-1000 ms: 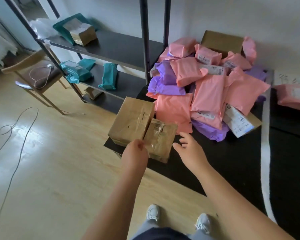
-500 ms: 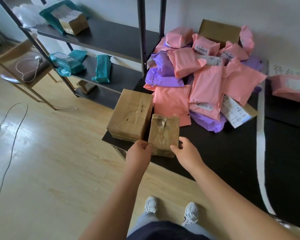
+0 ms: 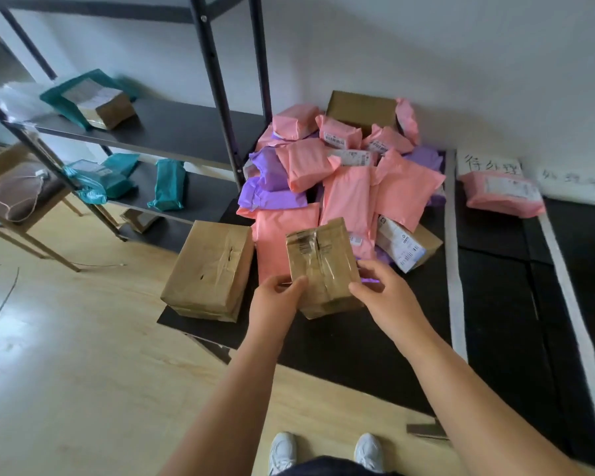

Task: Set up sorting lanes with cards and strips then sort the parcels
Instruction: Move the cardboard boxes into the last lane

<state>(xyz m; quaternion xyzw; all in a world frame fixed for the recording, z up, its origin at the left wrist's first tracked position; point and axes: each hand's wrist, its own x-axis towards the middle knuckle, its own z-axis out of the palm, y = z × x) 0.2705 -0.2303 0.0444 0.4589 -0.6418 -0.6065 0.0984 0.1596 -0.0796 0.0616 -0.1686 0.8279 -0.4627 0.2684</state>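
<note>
The left hand [image 3: 275, 297] pinches the near-left corner of the small brown tape-wrapped cardboard box [image 3: 320, 266] and the right hand [image 3: 389, 297] curls round its right side. They hold it tilted over the black floor mat [image 3: 358, 348], before the heap of pink and purple plastic mailers [image 3: 344, 187]. Sorting seems under way. Next, it likely needs carrying to a lane between the white paper strips [image 3: 455, 269], near the handwritten card [image 3: 488, 164]. Black metal shelving [image 3: 172, 132] stands left on pale wooden floor [image 3: 83, 355].

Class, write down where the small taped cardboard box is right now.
In the head view's centre, the small taped cardboard box is held between the left hand and right hand, right of the larger cardboard box.
</note>
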